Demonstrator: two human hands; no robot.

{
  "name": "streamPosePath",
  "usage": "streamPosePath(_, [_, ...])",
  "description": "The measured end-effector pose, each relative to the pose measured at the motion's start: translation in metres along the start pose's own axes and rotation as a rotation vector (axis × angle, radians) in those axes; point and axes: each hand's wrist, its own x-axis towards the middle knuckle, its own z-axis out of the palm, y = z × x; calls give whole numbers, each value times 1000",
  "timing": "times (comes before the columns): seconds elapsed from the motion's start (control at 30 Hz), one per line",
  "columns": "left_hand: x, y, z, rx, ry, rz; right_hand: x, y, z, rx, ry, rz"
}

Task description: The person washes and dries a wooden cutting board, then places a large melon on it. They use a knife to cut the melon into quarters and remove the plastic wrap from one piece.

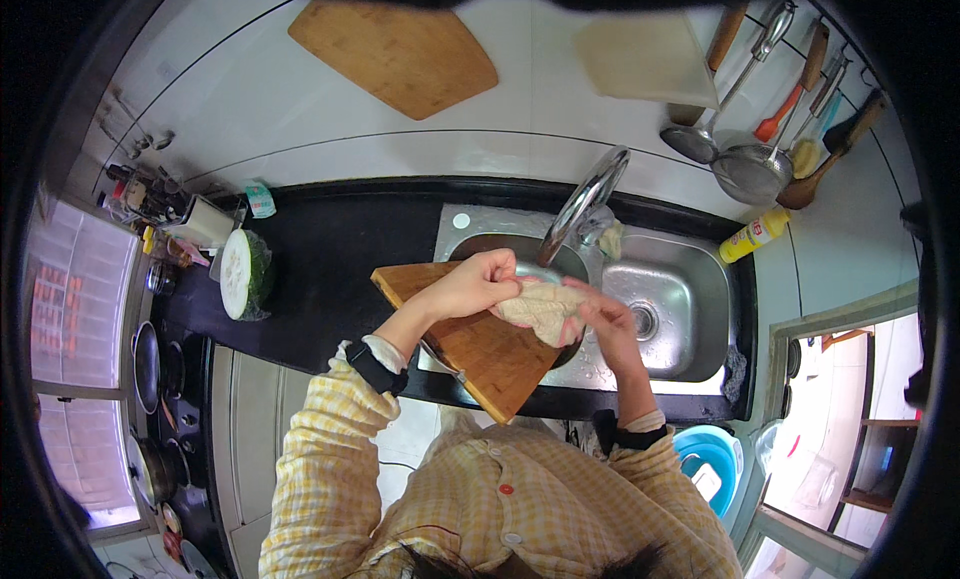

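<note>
A cream cloth with pink edging (541,309) is stretched between my two hands above the left sink bowl. My left hand (480,282) pinches its left end, and my right hand (606,316) grips its right end. Beneath the cloth, a thick wooden cutting board (487,361) lies tilted across the left bowl, one corner jutting over the counter's front edge. Just behind the cloth arches a chrome faucet (581,204). The double stainless steel sink (675,309) shows water drops in its right bowl. Most of the left bowl is hidden by the board and my hands.
Half a winter melon (244,275) in plastic wrap stands on the black counter (330,279). A yellow bottle (754,235) is at the sink's right corner. Ladles and a strainer (752,174) hang on the wall. A blue basin (709,466) sits low on the right; pans (148,365) are at left.
</note>
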Motion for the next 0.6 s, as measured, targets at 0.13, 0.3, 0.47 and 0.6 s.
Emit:
streamPosePath(0.13, [14, 18, 12, 192, -86, -126, 0, -10, -18, -7, 228, -41])
streamPosePath(0.3, [33, 38, 32, 1115, 463, 180, -13, -11, -38, -862, 30, 2])
streamPosePath(0.47, [58, 45, 36, 1276, 509, 147, -18, 24, -41, -793, 162, 115])
streamPosePath(0.6, [62, 41, 5, 1413, 620, 79, -24, 31, -44, -430, 138, 190])
